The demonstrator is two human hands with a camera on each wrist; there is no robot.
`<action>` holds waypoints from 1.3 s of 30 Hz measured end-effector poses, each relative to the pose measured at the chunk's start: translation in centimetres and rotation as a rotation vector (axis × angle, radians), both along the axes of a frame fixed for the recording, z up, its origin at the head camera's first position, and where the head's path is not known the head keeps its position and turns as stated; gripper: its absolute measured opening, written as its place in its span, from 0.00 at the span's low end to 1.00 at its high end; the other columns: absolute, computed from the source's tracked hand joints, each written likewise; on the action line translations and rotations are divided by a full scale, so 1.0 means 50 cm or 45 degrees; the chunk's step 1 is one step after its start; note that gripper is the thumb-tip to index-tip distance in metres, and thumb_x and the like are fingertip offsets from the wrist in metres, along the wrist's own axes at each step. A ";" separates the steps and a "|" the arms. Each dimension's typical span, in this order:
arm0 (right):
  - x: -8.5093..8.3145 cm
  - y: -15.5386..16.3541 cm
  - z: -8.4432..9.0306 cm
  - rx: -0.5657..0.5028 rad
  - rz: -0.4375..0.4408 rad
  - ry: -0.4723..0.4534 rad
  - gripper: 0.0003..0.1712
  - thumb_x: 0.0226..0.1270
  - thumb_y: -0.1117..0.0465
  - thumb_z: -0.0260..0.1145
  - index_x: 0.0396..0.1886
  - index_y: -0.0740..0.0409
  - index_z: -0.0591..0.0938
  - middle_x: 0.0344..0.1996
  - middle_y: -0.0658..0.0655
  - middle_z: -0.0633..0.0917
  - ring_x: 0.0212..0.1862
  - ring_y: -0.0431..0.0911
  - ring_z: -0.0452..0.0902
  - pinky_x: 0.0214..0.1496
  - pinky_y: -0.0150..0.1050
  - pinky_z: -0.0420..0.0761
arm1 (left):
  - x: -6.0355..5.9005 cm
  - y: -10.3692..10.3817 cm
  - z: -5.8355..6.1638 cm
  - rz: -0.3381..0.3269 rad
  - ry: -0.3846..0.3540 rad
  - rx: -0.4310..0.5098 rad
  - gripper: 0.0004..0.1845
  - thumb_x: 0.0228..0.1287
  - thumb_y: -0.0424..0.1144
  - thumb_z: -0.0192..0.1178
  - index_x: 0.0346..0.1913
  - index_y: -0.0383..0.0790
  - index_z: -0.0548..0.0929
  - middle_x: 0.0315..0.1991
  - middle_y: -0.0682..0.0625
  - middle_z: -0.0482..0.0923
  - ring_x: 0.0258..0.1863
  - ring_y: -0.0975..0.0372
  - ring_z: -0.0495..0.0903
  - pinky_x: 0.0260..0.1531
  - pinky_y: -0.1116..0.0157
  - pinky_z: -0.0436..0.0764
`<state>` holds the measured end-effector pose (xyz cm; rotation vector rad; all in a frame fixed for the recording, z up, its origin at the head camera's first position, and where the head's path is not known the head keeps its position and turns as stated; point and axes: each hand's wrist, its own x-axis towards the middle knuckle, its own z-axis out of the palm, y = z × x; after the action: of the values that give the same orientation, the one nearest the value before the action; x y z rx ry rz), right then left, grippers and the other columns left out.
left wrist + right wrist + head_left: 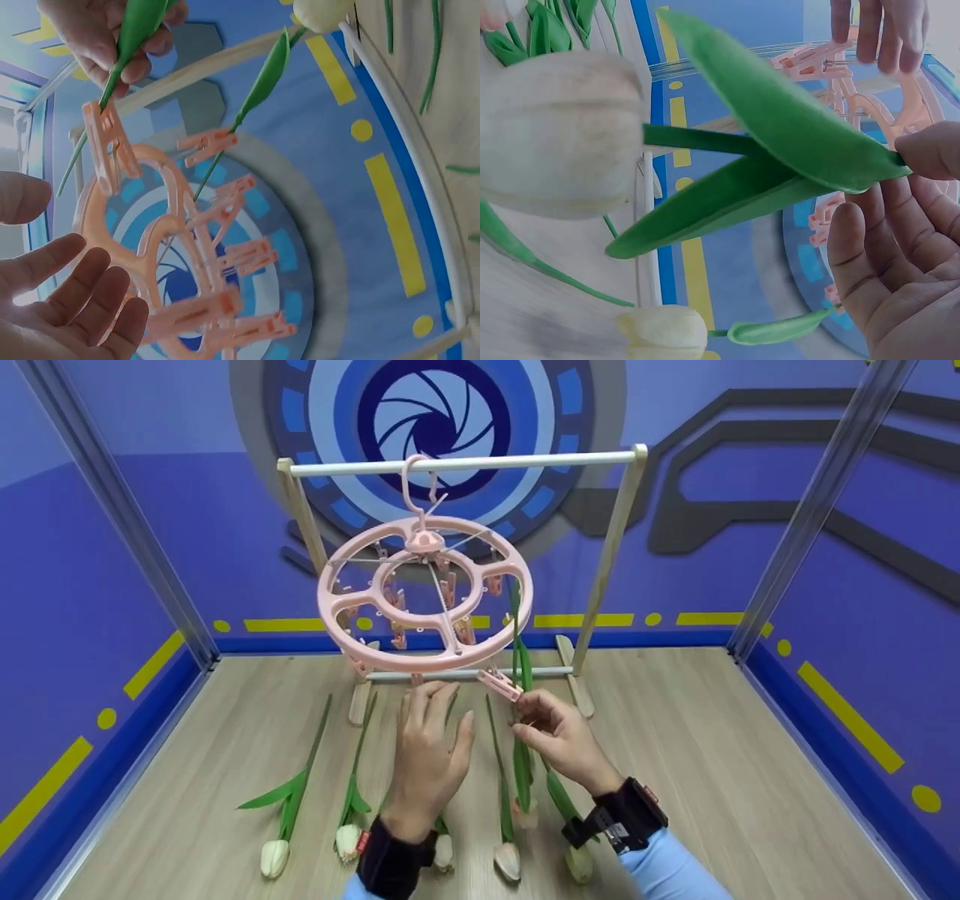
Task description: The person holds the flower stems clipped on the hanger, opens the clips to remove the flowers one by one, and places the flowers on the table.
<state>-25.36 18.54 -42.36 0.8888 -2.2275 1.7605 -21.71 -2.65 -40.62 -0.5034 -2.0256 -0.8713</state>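
My right hand (562, 735) pinches the stem of a white artificial tulip (559, 135) just above its green leaves, and the bloom points downward. Close to those fingertips, a pink clothespin (500, 684) dangles from the round pink clip hanger (427, 664). In the left wrist view the stem passes at this clothespin (112, 150); whether it is clamped I cannot tell. My left hand (431, 750) is raised in front of the hanger, fingers extended, holding nothing. Another white tulip (667, 330) hangs head down from a clip farther back.
The hanger hooks over the white bar (525, 460) of a wooden stand. Several tulips lie on the wood-grain table, among them one at the left (275, 858) and one near the middle (507, 861). Blue printed walls (150, 547) enclose the space.
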 end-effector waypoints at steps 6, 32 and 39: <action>0.004 0.000 -0.010 -0.009 0.044 0.003 0.17 0.70 0.73 0.65 0.56 0.74 0.76 0.41 0.69 0.84 0.40 0.40 0.80 0.42 0.33 0.80 | -0.023 0.021 -0.013 -0.132 -0.161 0.194 0.18 0.71 0.33 0.65 0.61 0.32 0.80 0.55 0.40 0.79 0.59 0.48 0.78 0.68 0.45 0.69; 0.028 0.003 -0.058 -0.053 0.172 -0.097 0.22 0.70 0.73 0.63 0.62 0.79 0.73 0.47 0.76 0.81 0.47 0.40 0.80 0.49 0.33 0.80 | -0.075 0.034 -0.036 -0.542 -0.539 0.524 0.25 0.79 0.36 0.56 0.74 0.34 0.71 0.64 0.39 0.78 0.60 0.48 0.80 0.56 0.49 0.80; 0.032 0.013 -0.065 -0.029 0.138 -0.128 0.20 0.73 0.72 0.61 0.63 0.75 0.76 0.47 0.76 0.82 0.48 0.44 0.82 0.49 0.34 0.81 | -0.070 0.037 -0.029 -0.563 -0.451 0.518 0.21 0.79 0.34 0.56 0.70 0.35 0.76 0.61 0.42 0.80 0.59 0.51 0.80 0.55 0.55 0.81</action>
<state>-23.75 19.18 -45.61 0.9533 -2.2550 1.9149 -25.22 -0.79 -42.08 -0.6060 -1.9934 -1.7007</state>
